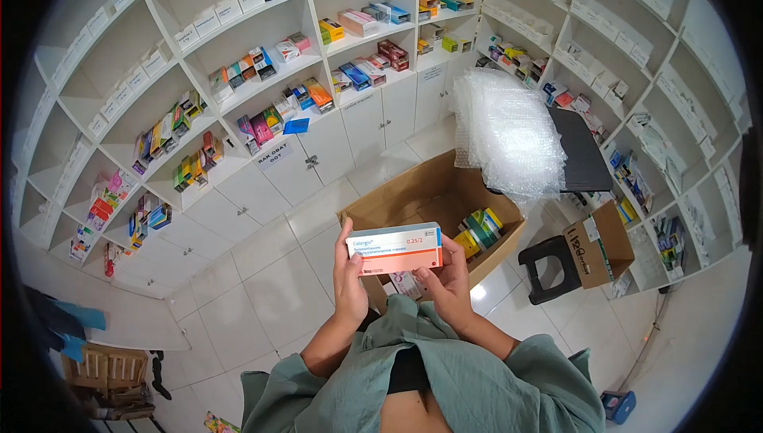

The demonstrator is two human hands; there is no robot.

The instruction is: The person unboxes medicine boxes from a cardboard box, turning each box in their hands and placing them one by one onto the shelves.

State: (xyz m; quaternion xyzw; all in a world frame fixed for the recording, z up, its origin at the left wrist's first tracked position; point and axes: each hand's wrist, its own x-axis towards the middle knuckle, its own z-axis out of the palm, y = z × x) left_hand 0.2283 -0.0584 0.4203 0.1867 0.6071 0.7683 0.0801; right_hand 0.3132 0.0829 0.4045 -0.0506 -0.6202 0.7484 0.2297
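Note:
Both of my hands grip one medicine box (pixel 395 249), white on top and salmon-pink below, with "0.25/2" printed in red. My left hand (pixel 350 278) closes on its left end, thumb on the front face. At the right end, my right hand (pixel 451 286) holds it with the thumb near the lower edge. Beneath the hands stands a large open cardboard box (pixel 389 198). Inside it lie several yellow and green packs (pixel 479 230). A pale pack (pixel 404 284) shows partly below the medicine box; the rest of it is hidden.
White shelves (pixel 270 15) with many medicine boxes curve around the room. Bubble wrap (pixel 509 131) lies over a black surface (pixel 584 151) at the right. A black stool (pixel 551 266) and a smaller open carton (pixel 598 246) stand on the tiled floor. A wooden crate (pixel 107 369) is at lower left.

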